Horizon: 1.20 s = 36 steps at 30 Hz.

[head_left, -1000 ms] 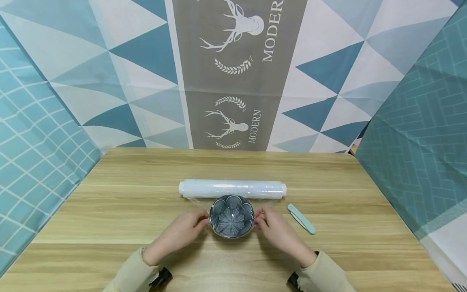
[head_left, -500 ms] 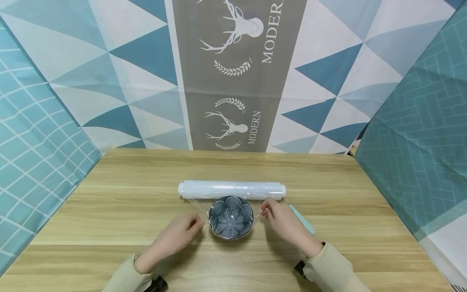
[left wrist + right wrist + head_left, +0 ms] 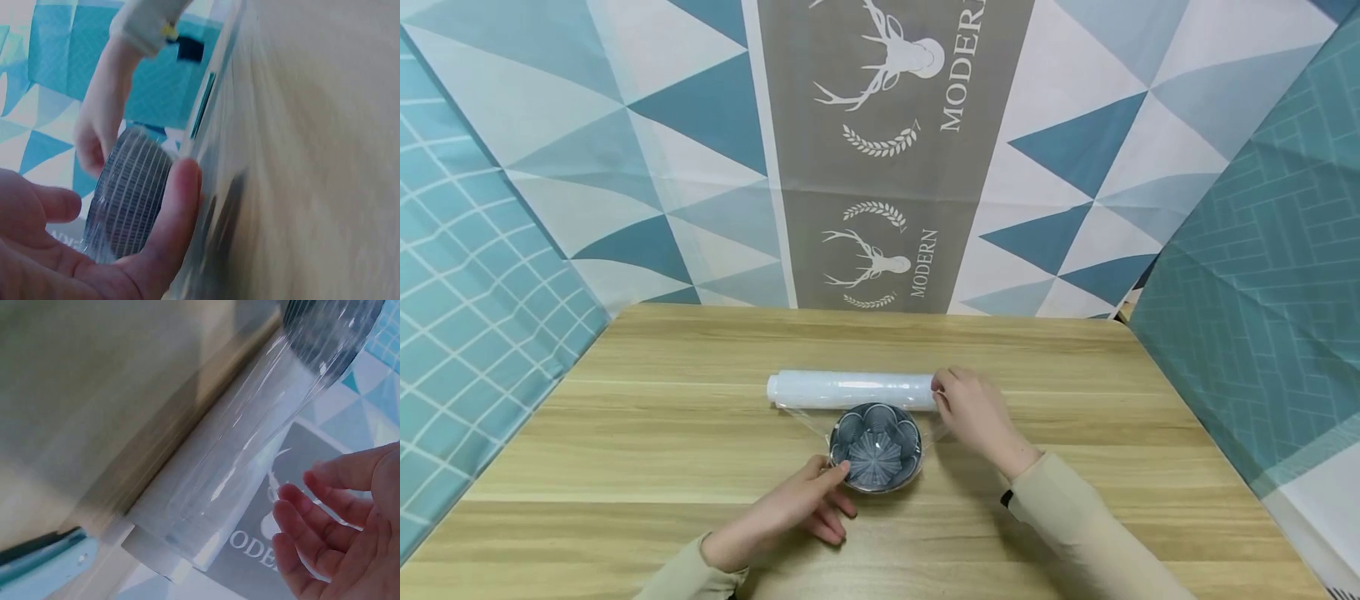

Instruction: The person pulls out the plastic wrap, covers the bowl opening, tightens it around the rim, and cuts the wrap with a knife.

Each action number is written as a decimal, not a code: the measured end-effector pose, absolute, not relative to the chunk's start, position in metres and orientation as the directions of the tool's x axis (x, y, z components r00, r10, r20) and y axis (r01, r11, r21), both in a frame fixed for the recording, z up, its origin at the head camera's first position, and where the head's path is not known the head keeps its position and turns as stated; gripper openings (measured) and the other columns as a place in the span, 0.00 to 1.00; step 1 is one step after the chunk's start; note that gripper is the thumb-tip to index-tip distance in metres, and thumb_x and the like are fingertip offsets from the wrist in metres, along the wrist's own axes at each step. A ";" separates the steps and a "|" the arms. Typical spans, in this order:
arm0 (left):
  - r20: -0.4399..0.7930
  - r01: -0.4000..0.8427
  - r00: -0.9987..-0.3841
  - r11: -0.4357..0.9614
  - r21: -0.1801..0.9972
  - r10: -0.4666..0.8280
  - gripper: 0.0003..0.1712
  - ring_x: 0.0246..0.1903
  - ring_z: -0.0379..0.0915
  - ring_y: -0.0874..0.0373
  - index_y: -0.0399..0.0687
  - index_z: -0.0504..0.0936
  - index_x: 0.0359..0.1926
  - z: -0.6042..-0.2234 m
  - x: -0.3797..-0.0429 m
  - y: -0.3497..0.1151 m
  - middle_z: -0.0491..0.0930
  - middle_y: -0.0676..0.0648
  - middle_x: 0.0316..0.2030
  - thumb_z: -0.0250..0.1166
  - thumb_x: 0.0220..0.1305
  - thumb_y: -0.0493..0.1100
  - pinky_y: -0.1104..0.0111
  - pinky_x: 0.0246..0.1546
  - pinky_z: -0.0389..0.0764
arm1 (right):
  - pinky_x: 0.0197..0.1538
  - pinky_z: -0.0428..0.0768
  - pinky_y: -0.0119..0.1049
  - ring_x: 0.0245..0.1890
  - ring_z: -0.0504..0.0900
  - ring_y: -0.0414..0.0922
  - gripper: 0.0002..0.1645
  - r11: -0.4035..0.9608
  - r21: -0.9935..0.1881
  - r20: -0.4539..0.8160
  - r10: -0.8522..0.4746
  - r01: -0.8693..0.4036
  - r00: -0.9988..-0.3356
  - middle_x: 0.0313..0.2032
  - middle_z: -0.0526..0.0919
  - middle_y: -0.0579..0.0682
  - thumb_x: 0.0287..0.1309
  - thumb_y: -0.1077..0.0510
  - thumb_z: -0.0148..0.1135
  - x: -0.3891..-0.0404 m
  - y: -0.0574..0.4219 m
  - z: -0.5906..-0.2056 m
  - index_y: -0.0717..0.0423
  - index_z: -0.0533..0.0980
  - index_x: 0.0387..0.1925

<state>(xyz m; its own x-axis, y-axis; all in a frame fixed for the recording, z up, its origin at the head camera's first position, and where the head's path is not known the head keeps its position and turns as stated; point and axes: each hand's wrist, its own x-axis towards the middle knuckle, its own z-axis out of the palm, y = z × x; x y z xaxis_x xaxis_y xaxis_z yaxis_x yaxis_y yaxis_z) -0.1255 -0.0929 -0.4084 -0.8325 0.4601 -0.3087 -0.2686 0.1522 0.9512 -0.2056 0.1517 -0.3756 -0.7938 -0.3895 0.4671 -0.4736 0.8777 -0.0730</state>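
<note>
A blue-grey bowl (image 3: 875, 450) with a petal pattern stands on the wooden table, and clear cling film (image 3: 807, 419) stretches over it from a roll (image 3: 850, 390) lying just behind. My left hand (image 3: 797, 504) is at the bowl's front left, thumb over the rim and fingers extended low along its side. In the left wrist view thumb and fingers spread to either side of the bowl (image 3: 134, 194). Over the roll's right end is my right hand (image 3: 976, 417), hiding that end in the head view. Its fingers (image 3: 312, 519) are loosely bent with nothing between them.
Beside the roll's end in the right wrist view lies a teal folding knife (image 3: 50, 565); my right hand and forearm hide it in the head view. Patterned cloth (image 3: 865, 167) hangs behind the table (image 3: 700, 467) and along both sides.
Both hands have come off the film's edges at the bowl's sides. My left hand moved to the bowl's front left; my right hand moved back to the roll's right end. The bowl stayed put.
</note>
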 end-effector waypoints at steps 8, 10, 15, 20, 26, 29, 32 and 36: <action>-0.301 -0.299 -0.835 0.079 0.951 0.462 0.29 0.21 0.75 0.50 0.35 0.50 0.42 -0.411 -0.126 -0.087 0.75 0.36 0.31 0.47 0.59 0.57 0.59 0.26 0.77 | 0.39 0.73 0.41 0.37 0.74 0.47 0.17 0.869 -0.116 0.279 -0.436 -0.481 -0.855 0.38 0.76 0.50 0.48 0.50 0.57 -0.233 0.148 -0.373 0.54 0.73 0.39; -0.301 -0.310 -0.831 0.059 0.949 0.469 0.29 0.22 0.75 0.48 0.35 0.49 0.43 -0.413 -0.126 -0.086 0.75 0.35 0.32 0.47 0.60 0.55 0.59 0.26 0.77 | 0.44 0.72 0.42 0.42 0.73 0.49 0.23 0.875 -0.130 0.213 -0.435 -0.467 -0.875 0.43 0.75 0.52 0.48 0.46 0.56 -0.236 0.147 -0.374 0.54 0.71 0.45; -0.282 -0.327 -0.810 0.003 0.945 0.514 0.30 0.24 0.75 0.46 0.34 0.45 0.52 -0.416 -0.126 -0.083 0.74 0.33 0.35 0.44 0.62 0.52 0.57 0.27 0.77 | 0.51 0.67 0.46 0.49 0.69 0.52 0.31 0.881 -0.138 0.083 -0.444 -0.452 -0.892 0.51 0.70 0.55 0.51 0.42 0.52 -0.241 0.144 -0.380 0.55 0.66 0.54; -0.265 -0.325 -0.802 -0.019 0.945 0.536 0.32 0.26 0.75 0.45 0.33 0.43 0.55 -0.417 -0.126 -0.084 0.73 0.32 0.37 0.43 0.63 0.52 0.57 0.29 0.77 | 0.51 0.66 0.46 0.49 0.70 0.52 0.32 0.880 -0.116 0.055 -0.457 -0.460 -0.888 0.51 0.70 0.56 0.52 0.42 0.50 -0.242 0.145 -0.384 0.54 0.64 0.55; -0.260 -0.318 -0.803 -0.016 0.948 0.537 0.32 0.28 0.75 0.47 0.32 0.43 0.56 -0.416 -0.126 -0.083 0.72 0.32 0.38 0.43 0.63 0.51 0.58 0.31 0.76 | 0.49 0.68 0.45 0.47 0.71 0.52 0.32 0.884 -0.053 0.077 -0.460 -0.464 -0.885 0.49 0.72 0.55 0.51 0.40 0.50 -0.241 0.145 -0.388 0.54 0.65 0.53; -0.258 -0.310 -0.806 -0.009 0.951 0.533 0.33 0.28 0.75 0.48 0.32 0.43 0.57 -0.416 -0.127 -0.083 0.72 0.32 0.38 0.43 0.63 0.51 0.59 0.32 0.76 | 0.47 0.70 0.44 0.45 0.73 0.50 0.31 0.884 -0.036 0.103 -0.461 -0.467 -0.881 0.46 0.74 0.54 0.51 0.40 0.50 -0.241 0.145 -0.389 0.54 0.66 0.52; -0.256 -0.301 -0.809 0.001 0.954 0.530 0.33 0.29 0.75 0.48 0.32 0.43 0.57 -0.417 -0.128 -0.083 0.73 0.33 0.38 0.43 0.63 0.51 0.59 0.32 0.76 | 0.44 0.71 0.43 0.43 0.74 0.49 0.31 0.884 -0.027 0.116 -0.461 -0.467 -0.880 0.45 0.75 0.54 0.50 0.40 0.51 -0.240 0.145 -0.388 0.55 0.67 0.51; -0.259 -0.293 -0.816 0.016 0.956 0.517 0.33 0.29 0.75 0.48 0.32 0.45 0.57 -0.417 -0.128 -0.085 0.73 0.34 0.37 0.43 0.63 0.52 0.60 0.32 0.77 | 0.42 0.73 0.42 0.40 0.75 0.49 0.31 0.886 -0.035 0.112 -0.457 -0.463 -0.882 0.43 0.76 0.54 0.50 0.40 0.51 -0.238 0.146 -0.386 0.56 0.68 0.50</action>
<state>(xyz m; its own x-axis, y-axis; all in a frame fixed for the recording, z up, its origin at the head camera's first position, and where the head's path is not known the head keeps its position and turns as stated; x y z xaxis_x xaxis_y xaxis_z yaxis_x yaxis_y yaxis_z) -0.1278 -0.0855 -0.4173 -0.8158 0.5174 -0.2585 -0.2928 0.0161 0.9560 -0.2381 0.1457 -0.3862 -0.8823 -0.4570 0.1122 -0.4631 0.8856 -0.0345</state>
